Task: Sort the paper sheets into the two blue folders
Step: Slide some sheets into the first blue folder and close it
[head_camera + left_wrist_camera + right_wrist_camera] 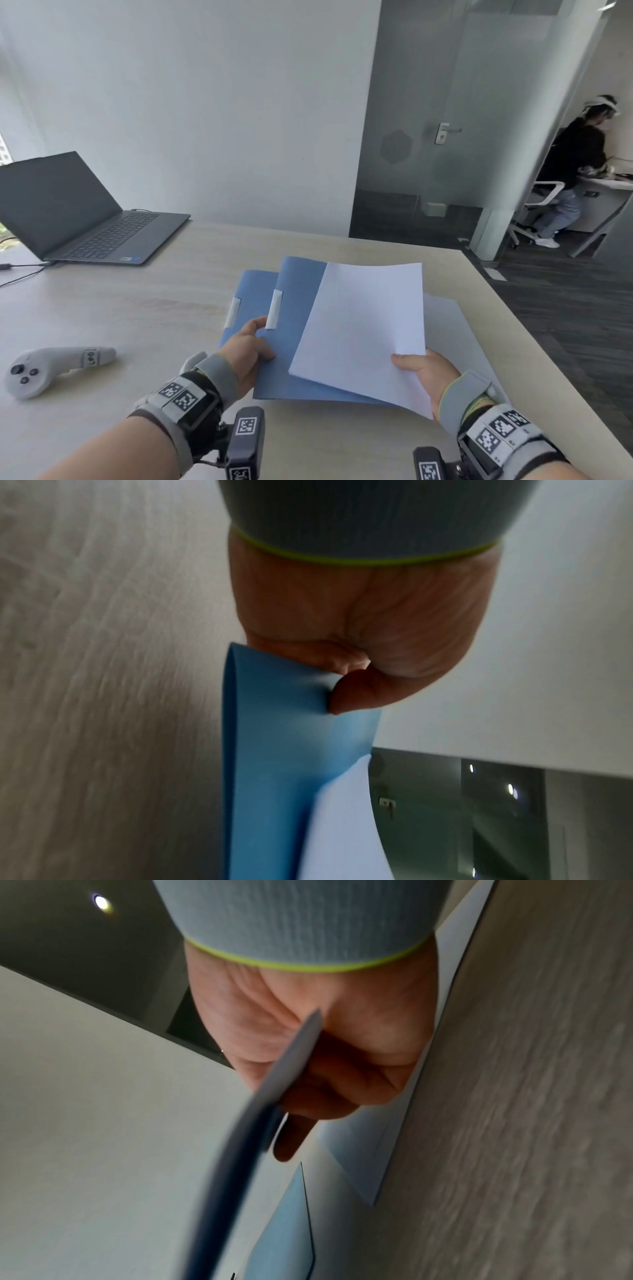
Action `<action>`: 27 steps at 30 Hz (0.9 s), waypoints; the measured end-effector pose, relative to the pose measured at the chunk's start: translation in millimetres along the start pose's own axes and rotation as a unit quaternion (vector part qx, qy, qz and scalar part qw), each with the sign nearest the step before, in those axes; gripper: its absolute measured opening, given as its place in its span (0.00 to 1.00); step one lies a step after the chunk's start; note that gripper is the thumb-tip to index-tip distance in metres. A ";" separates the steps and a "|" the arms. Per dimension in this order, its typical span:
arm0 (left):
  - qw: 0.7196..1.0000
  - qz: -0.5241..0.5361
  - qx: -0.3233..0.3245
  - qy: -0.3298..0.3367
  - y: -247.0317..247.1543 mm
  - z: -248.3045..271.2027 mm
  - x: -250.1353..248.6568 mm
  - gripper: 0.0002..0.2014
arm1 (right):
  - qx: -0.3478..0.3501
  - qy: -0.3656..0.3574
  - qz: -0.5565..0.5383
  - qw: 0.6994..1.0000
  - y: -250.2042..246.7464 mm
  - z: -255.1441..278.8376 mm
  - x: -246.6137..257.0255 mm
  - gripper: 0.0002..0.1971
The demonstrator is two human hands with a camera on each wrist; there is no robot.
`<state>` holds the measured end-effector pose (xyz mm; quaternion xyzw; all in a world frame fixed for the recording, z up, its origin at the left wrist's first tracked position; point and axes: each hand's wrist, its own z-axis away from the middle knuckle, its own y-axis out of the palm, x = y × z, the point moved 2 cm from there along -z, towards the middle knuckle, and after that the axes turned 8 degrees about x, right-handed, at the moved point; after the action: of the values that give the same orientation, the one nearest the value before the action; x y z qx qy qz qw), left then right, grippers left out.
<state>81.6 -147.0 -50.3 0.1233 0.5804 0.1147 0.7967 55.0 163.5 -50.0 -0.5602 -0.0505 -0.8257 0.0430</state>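
Two blue folders overlap on the wooden table [171, 308]. My left hand [248, 346] pinches the left edge of the upper blue folder [298, 301], thumb on top; the left wrist view shows the upper blue folder [284, 737] gripped between thumb and fingers. The lower blue folder [251, 291] lies under it to the left. My right hand [423, 371] pinches a white paper stack [366, 329] by its near corner, held slightly above the upper folder. In the right wrist view the paper stack [291, 1056] sits edge-on between thumb and fingers. More white sheets [448, 325] lie on the table at the right.
An open laptop [85, 219] stands at the back left with a cable. A white hand controller [51, 368] lies at the near left. The table's right edge [534, 339] drops to dark floor. Another person stands at a desk beyond a glass door, far right.
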 end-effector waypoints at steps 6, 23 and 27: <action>0.981 -0.170 -0.091 -0.025 17.4 -16.2 -7.2 0.11 | -0.032 -0.025 0.051 0.998 -15.2 4.2 2.1 0.12; 0.956 -0.276 -0.092 -0.041 1.7 -26.1 -30.4 0.17 | -0.076 0.035 0.111 0.990 -81.4 25.0 -11.2 0.10; 0.980 -0.142 -0.137 -0.017 -2.9 -25.9 -34.1 0.25 | -0.060 0.041 0.118 0.990 -68.6 22.5 -18.1 0.08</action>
<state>46.8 -159.2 -28.3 -0.0689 0.5572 0.0766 0.8240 73.7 234.7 -61.0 -0.5293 0.0677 -0.8387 0.1088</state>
